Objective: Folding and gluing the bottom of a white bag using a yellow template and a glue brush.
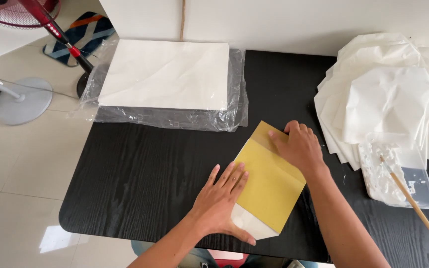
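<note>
A yellow folded paper point(269, 186) with a white underside showing at its lower corner lies tilted on the black table point(145, 173). My left hand point(222, 201) lies flat, fingers spread, on the paper's left edge and lower corner. At the paper's upper end, my right hand point(296, 148) presses down on a folded flap with its fingertips. Neither hand grips anything.
A stack of white sheets point(167, 74) in clear plastic wrap lies at the table's back left. A pile of folded white paper pieces point(388, 94) is at the right, beside a tray of white paste point(391, 181) with a wooden-handled brush point(418, 211). Fan stands point(23, 99) occupy the tiled floor at left.
</note>
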